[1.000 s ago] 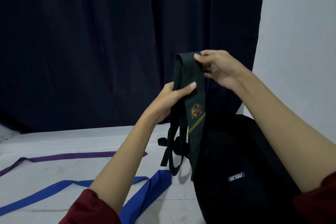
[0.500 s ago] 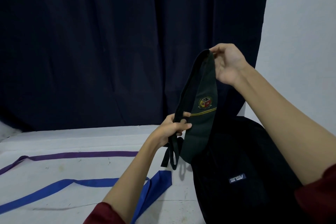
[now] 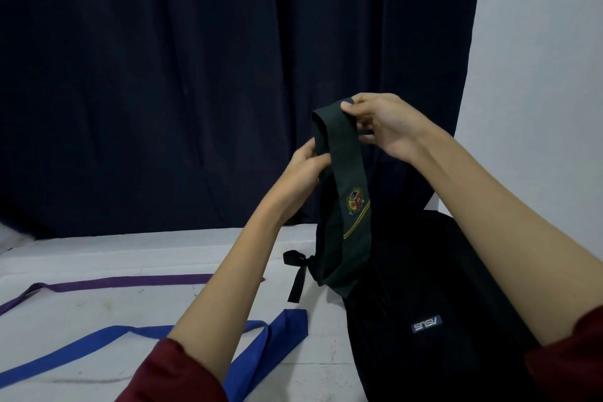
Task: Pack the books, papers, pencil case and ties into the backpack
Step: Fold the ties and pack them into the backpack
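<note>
A dark green tie [image 3: 347, 179] with a crest badge hangs folded over in the air above the table. My right hand [image 3: 381, 126] pinches its top fold. My left hand [image 3: 305, 166] grips its left side a little lower. The tie's wide end hangs down in front of the black backpack [image 3: 434, 307], which lies on the table at the right with a small logo patch facing up. A blue tie [image 3: 261, 346] lies on the table under my left forearm. A purple tie [image 3: 130, 281] stretches across the table further back.
The white table [image 3: 98, 254] runs left from the backpack. A black strap [image 3: 298, 274] from the backpack lies beside the hanging tie. A dark curtain [image 3: 195, 75] hangs behind, with a pale wall [image 3: 538, 75] at the right.
My left hand has risen along the green tie towards my right hand, and the tie now hangs folded more narrowly. My right hand dropped slightly.
</note>
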The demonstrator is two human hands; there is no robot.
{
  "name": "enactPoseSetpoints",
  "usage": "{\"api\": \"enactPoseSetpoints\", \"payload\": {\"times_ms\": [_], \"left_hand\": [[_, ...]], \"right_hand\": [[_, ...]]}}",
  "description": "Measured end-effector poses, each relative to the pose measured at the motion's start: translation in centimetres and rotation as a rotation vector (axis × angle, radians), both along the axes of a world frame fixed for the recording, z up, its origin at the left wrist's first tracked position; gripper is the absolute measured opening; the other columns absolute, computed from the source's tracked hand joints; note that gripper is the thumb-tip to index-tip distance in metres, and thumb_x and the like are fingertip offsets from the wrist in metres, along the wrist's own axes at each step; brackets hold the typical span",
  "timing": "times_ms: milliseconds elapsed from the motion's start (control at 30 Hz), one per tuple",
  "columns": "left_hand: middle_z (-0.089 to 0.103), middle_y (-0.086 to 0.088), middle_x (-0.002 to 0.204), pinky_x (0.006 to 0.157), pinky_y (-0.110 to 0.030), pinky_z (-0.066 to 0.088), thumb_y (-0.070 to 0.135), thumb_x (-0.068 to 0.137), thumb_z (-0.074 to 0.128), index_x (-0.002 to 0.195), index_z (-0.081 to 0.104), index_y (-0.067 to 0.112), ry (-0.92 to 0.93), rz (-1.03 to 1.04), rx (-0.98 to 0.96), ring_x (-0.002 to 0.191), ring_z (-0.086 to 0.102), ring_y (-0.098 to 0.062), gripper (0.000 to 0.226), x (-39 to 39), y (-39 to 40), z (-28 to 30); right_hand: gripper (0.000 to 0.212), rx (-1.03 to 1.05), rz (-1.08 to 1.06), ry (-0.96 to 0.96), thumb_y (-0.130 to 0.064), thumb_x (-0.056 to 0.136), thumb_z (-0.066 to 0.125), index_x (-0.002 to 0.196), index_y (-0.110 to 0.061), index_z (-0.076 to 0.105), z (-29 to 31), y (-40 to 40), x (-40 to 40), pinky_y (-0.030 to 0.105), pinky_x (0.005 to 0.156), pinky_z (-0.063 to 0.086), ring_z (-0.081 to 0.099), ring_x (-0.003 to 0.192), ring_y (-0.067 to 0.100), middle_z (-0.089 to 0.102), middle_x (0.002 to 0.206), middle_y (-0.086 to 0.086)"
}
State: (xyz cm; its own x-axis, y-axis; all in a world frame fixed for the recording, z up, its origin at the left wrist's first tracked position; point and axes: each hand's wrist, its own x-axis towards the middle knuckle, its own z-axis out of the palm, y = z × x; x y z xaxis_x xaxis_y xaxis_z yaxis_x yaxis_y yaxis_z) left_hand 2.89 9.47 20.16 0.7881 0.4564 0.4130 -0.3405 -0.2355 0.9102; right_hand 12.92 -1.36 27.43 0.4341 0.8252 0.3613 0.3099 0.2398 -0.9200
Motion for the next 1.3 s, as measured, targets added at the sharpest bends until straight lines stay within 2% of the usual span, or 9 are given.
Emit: {"api": "enactPoseSetpoints", "payload": {"times_ms": [100, 233, 367, 567, 667, 767, 900, 1067, 1300], "left_hand": [[0.070, -0.010, 0.107, 0.079, -0.028, 0.054, 0.007, 0.096, 0.051, 0.109, 0.063, 0.011, -0.013, 0.064, 0.055, 0.095, 0.067, -0.018, 0.019, -0.1, 0.0, 1.0], [0.066, -0.019, 0.114, 0.088, -0.044, 0.051, 0.007, 0.097, 0.046, 0.114, 0.062, 0.008, -0.007, 0.102, 0.024, 0.099, 0.063, -0.028, 0.023, -0.2, -0.2, 1.2], [0.068, -0.016, 0.110, 0.080, -0.031, 0.054, 0.009, 0.098, 0.042, 0.115, 0.061, 0.005, -0.039, 0.046, -0.036, 0.093, 0.066, -0.021, 0.026, -0.7, -0.9, 1.4], [0.067, -0.017, 0.107, 0.086, -0.038, 0.054, 0.056, 0.096, 0.027, 0.121, 0.057, 0.007, -0.129, -0.124, -0.231, 0.096, 0.065, -0.026, 0.063, -1.0, -1.7, 1.9], [0.068, -0.013, 0.104, 0.081, -0.032, 0.057, 0.025, 0.094, 0.056, 0.120, 0.056, 0.000, -0.094, -0.071, -0.051, 0.092, 0.068, -0.020, 0.036, -0.8, -1.7, 1.5], [0.071, -0.009, 0.097, 0.076, -0.028, 0.057, 0.000, 0.093, 0.054, 0.114, 0.055, -0.004, -0.093, -0.041, -0.055, 0.084, 0.070, -0.016, 0.022, -0.3, -1.5, 0.6], [0.073, -0.005, 0.091, 0.081, -0.027, 0.056, 0.004, 0.092, 0.057, 0.107, 0.064, 0.005, 0.011, -0.043, 0.009, 0.086, 0.069, -0.014, 0.017, 0.0, -1.3, -1.3], [0.072, -0.004, 0.100, 0.086, -0.023, 0.053, 0.006, 0.093, 0.056, 0.108, 0.065, 0.008, 0.147, -0.078, 0.010, 0.096, 0.068, -0.013, 0.017, -0.4, -1.2, -5.3], [0.068, -0.006, 0.117, 0.101, -0.034, 0.046, 0.006, 0.091, 0.060, 0.117, 0.063, 0.006, 0.329, -0.100, -0.056, 0.113, 0.062, -0.020, 0.026, -1.3, -0.3, -9.9]], "right_hand": [[0.017, 0.006, -0.057, -0.040, -0.017, 0.088, 0.062, 0.072, -0.022, 0.063, 0.4, 0.0, -0.5, 0.027, 0.078, 0.044, 0.056, 0.064, 0.004, 0.063, 0.069, -0.011], [0.016, 0.026, -0.189, -0.093, -0.022, 0.085, 0.067, 0.070, -0.025, 0.064, 0.7, -0.2, -1.2, 0.022, 0.069, 0.036, 0.049, 0.072, 0.004, 0.061, 0.075, -0.014], [0.011, 0.109, -0.241, -0.100, -0.017, 0.087, 0.065, 0.077, -0.018, 0.064, 0.7, -0.4, -2.1, 0.008, 0.058, 0.037, 0.048, 0.069, -0.004, 0.059, 0.077, -0.014], [0.004, 0.178, -0.275, -0.023, -0.015, 0.088, 0.065, 0.086, -0.011, 0.066, 0.6, -0.1, -2.9, 0.001, 0.041, 0.034, 0.050, 0.068, -0.003, 0.060, 0.075, -0.011], [0.008, 0.194, -0.275, 0.010, -0.014, 0.088, 0.065, 0.093, -0.009, 0.068, 0.6, 0.0, -2.8, 0.002, 0.043, 0.036, 0.051, 0.069, -0.003, 0.061, 0.079, -0.009], [0.006, 0.207, -0.296, 0.021, -0.015, 0.087, 0.066, 0.091, -0.010, 0.069, 0.7, 0.2, -2.5, 0.003, 0.056, 0.040, 0.054, 0.072, -0.003, 0.062, 0.079, -0.011], [0.014, 0.240, -0.252, 0.091, -0.009, 0.087, 0.066, 0.073, -0.012, 0.068, 0.9, -0.1, -1.8, 0.022, 0.063, 0.054, 0.066, 0.073, 0.011, 0.069, 0.077, 0.000], [0.009, 0.278, -0.255, 0.105, -0.005, 0.086, 0.067, 0.077, -0.005, 0.068, 0.9, -0.2, -1.4, 0.023, 0.057, 0.054, 0.068, 0.074, 0.015, 0.068, 0.081, 0.005], [0.015, 0.369, -0.283, 0.195, -0.005, 0.086, 0.066, 0.071, -0.009, 0.066, 1.1, -0.2, -1.4, 0.027, 0.065, 0.058, 0.069, 0.090, 0.023, 0.069, 0.085, 0.007]]}}
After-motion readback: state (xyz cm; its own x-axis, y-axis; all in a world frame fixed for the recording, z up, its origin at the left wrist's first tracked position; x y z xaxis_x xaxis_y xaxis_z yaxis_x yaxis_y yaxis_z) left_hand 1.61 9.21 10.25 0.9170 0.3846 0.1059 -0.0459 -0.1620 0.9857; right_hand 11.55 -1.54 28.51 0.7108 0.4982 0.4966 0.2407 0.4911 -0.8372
